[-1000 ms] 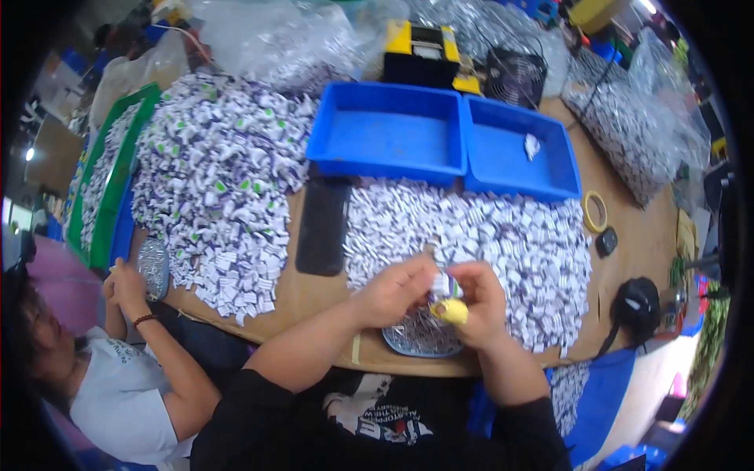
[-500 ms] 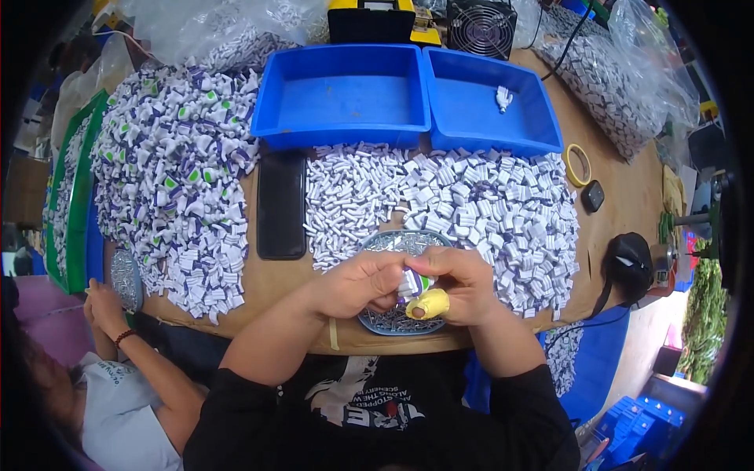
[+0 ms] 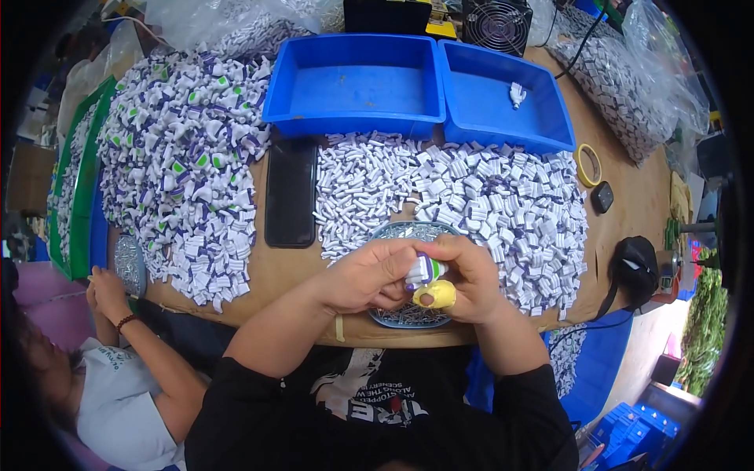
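Head view, looking straight down at the near edge of a round wooden tabletop (image 3: 283, 271). Both hands meet right at that edge. The left hand (image 3: 365, 275) and right hand (image 3: 470, 276) are pinched together on a small white ribbed plastic piece (image 3: 422, 268) with a purple-green end; fingers on both are curled tight around it. The right hand also has a rounded yellow tool (image 3: 436, 295) tucked under it, touching the thumb side. All this hovers just over a shallow round dish (image 3: 408, 232) full of tiny metallic bits, so not much free room there.

Just beyond the dish is a big flat pile of white ribbed pieces (image 3: 503, 200) crowding the right half, nearly out to the rim. Left of that lies a flat black phone (image 3: 290, 192) on a bare strip of wood, about the only open lane. Further left, a heaped pile of white-and-purple pieces (image 3: 184, 169), some with green spots.

At the far side sit two smooth blue plastic bins side by side: the left bin (image 3: 353, 82) shows a bare floor, the right bin (image 3: 503, 106) holds one white piece. A yellow tape ring (image 3: 587, 165) sits near the right rim.

Lower left, another person's hand (image 3: 106, 292) rests at the tabletop's edge beside a green-edged tray (image 3: 82, 200).
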Demonstrator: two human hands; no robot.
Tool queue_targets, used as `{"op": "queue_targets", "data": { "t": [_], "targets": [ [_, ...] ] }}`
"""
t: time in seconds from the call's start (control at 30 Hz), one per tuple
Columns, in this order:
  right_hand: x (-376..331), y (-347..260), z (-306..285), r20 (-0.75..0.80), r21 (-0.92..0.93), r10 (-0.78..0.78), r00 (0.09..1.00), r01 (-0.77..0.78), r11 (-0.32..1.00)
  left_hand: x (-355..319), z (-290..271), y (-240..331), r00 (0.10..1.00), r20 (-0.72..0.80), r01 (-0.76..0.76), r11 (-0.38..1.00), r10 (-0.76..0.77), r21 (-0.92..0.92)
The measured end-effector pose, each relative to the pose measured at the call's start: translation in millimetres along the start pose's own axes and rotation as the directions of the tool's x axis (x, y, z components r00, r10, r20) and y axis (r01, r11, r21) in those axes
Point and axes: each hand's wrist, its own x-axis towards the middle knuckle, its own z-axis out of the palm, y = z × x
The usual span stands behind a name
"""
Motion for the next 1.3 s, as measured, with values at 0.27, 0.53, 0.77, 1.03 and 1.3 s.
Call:
{"op": "queue_targets", "data": {
  "t": [0.27,0.53,0.77,1.03,1.3],
  "targets": [
    [-0.5,-4.1,1.7,0.07,-0.052,0.124,0.99,-0.12,0.991,6.2,6.9,-0.6,0.991,-0.116,-0.056,0.988,0.073,0.146],
    [-0.6,-6.1,2.7,0.015,-0.028,0.197,0.98,-0.197,0.98,7.4,-0.1,1.6,0.987,-0.126,-0.057,0.947,0.101,0.316],
    [10.6,-6.7,-6.3,0.095,-0.654,-0.008,0.995,0.068,0.754,7.5,-0.3,9.1,0.887,-0.226,-0.076,0.611,0.402,0.788],
    [8.7,-5.0,-10.1,-0.117,-0.584,-0.229,0.966,0.12,0.803,11.8,-12.0,34.2,0.807,-0.326,-0.202,0.749,0.492,0.631],
    [6.5,-18.1,-7.4,-0.101,-0.512,-0.269,0.958,0.182,0.84,11.9,-5.5,78.9,0.498,-0.031,0.015,0.027,0.866,1.0]
  ]
}}
